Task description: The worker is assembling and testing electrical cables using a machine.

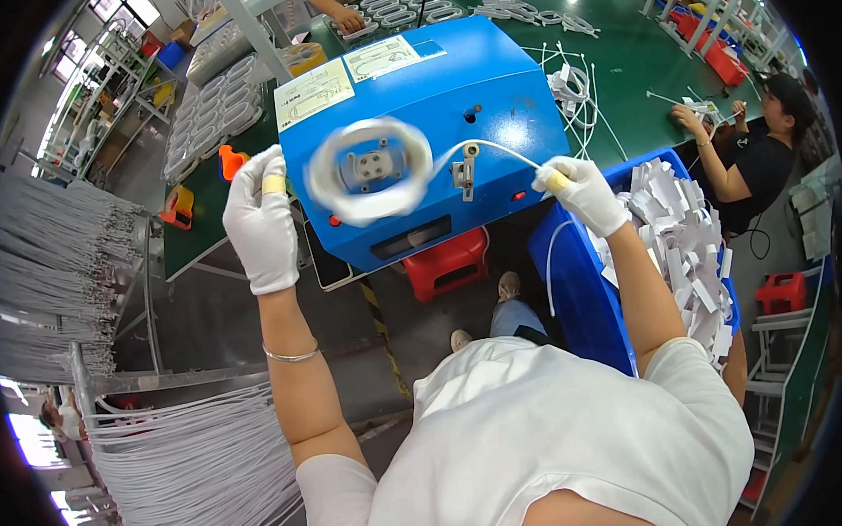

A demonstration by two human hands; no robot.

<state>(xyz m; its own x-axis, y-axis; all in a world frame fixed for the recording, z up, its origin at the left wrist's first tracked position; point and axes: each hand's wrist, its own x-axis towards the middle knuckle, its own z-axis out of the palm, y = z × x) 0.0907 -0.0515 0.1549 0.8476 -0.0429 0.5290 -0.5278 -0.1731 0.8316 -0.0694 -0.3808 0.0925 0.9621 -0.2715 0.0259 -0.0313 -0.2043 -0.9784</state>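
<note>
- Filling the far-left rack (77,368): white cables (59,266).
- Left gloved hand (260,222): half curled beside the blue winding machine (433,86); I cannot tell if it grips anything.
- Blurred cable coil (325,178): on the machine's front.
- Right gloved hand (581,192): pinching the coil's cable lead (505,150).
- Blue bin (585,299), partly behind the right forearm (652,297): heaped white scraps (684,240).

One head-worn fisheye view looks steeply down and forward, close above the white shirt (585,433) and near the blue machine (443,95), its bent rim perhaps distorting distances.
</note>
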